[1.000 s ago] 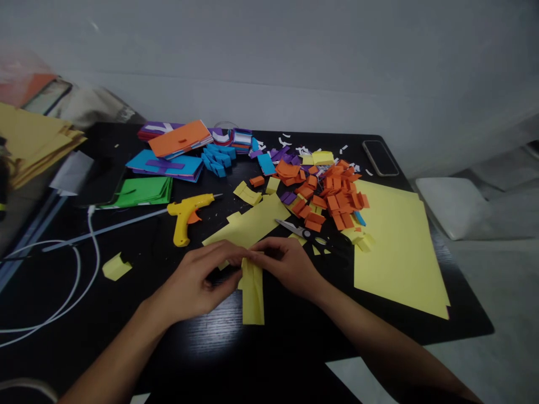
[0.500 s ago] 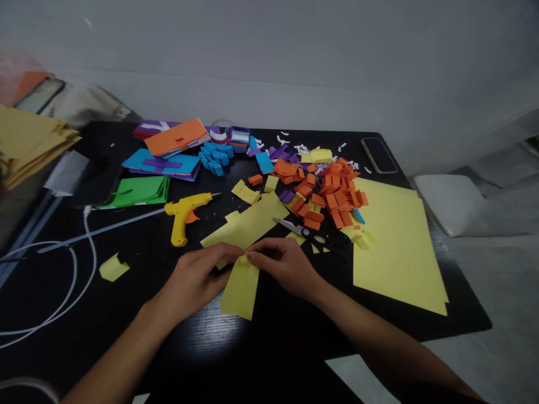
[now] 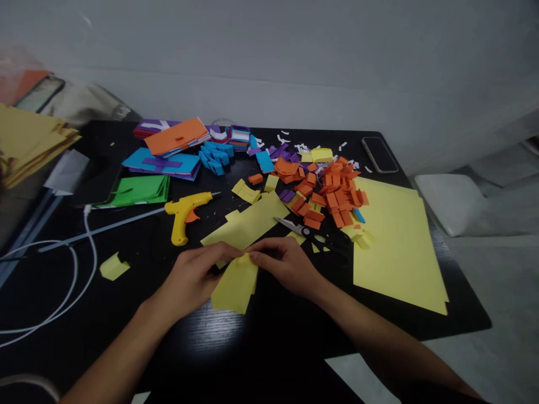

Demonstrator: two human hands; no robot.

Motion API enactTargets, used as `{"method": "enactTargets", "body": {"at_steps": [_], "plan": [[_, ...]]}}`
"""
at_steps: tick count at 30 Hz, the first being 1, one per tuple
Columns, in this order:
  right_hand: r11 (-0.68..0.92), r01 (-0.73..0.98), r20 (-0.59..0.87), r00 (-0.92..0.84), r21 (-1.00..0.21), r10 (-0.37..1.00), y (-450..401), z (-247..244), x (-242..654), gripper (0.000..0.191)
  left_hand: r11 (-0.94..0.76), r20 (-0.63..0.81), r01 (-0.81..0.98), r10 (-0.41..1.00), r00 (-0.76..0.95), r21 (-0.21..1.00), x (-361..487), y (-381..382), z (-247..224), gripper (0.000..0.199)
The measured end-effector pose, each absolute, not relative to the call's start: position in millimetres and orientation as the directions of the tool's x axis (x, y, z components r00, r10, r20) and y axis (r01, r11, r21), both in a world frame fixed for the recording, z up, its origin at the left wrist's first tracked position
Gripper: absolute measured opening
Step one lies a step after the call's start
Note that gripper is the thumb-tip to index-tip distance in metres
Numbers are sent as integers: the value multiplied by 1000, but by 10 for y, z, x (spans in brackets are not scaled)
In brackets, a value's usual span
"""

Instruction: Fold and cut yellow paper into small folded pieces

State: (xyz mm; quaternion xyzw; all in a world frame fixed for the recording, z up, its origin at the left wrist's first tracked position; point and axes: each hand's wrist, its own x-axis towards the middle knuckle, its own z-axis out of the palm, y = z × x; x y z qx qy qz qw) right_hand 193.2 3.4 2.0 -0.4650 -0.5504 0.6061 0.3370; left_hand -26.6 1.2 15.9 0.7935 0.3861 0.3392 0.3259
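A creased piece of yellow paper (image 3: pixel 236 285) hangs between my hands, low over the front of the black table. My left hand (image 3: pixel 204 270) pinches its upper left edge, and the thumb is partly hidden behind it. On the upper right corner my right hand (image 3: pixel 286 262) is closed, thumb in front and fingers behind. Just beyond my fingers lies a larger cut yellow sheet (image 3: pixel 252 221). Scissors (image 3: pixel 301 229) rest with blades across its right end. To the left of that sheet, a yellow glue gun (image 3: pixel 183 216) lies on its side.
Folded orange paper pieces (image 3: pixel 337 193) are heaped at centre right, beside large yellow sheets (image 3: pixel 396 247). A phone (image 3: pixel 379 155) lies at the back right corner. Coloured paper stacks (image 3: pixel 179 137) stand at the back left. A white cable (image 3: pixel 93 247) loops across the left side.
The yellow paper's lower end has swung left and up a little, and a second layer now shows behind its right edge. Both hands stay almost in place.
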Motion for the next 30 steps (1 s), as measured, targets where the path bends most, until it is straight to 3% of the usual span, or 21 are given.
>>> {"method": "enactTargets", "body": {"at_steps": [15, 22, 30], "plan": [[-285, 18, -272, -360, -958, 893, 34, -13, 1914, 19, -523, 277, 398, 802, 529, 754, -249, 8, 162, 12], [-280, 83, -290, -372, -956, 882, 50, -15, 1926, 17, -511, 254, 379, 793, 554, 771, -243, 11, 164, 12], [-237, 179, -295, -483, -955, 824, 76, 25, 1979, 15, -431, 123, 390, 784, 608, 814, -230, -8, 146, 12]]}}
